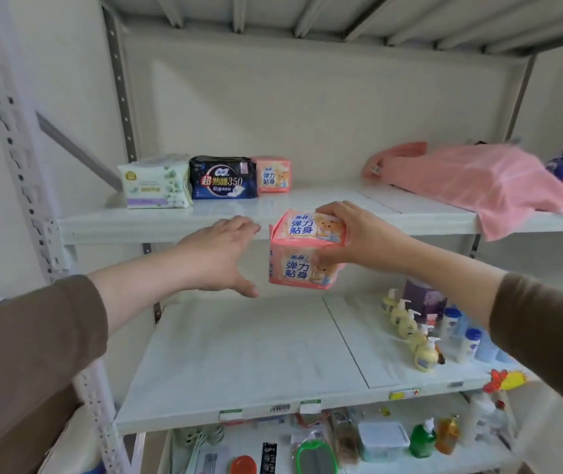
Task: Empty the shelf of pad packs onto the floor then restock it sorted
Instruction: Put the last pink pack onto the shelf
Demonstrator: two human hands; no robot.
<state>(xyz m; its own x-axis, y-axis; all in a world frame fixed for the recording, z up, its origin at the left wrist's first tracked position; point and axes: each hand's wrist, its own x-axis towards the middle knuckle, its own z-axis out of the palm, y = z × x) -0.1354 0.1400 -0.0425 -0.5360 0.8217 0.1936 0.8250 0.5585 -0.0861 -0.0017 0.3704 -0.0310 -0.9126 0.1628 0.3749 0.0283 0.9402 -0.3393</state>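
Right hand [358, 239] grasps two stacked pink pad packs [305, 248] in front of the shelf [170, 227] edge. Left hand [218, 254] released, fingers extended, beside them.

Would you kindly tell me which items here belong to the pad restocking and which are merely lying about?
Job:
pink packs in right hand
pink pack on shelf
dark blue pack
green-white pack

Lying about:
pink towel
soap bottles
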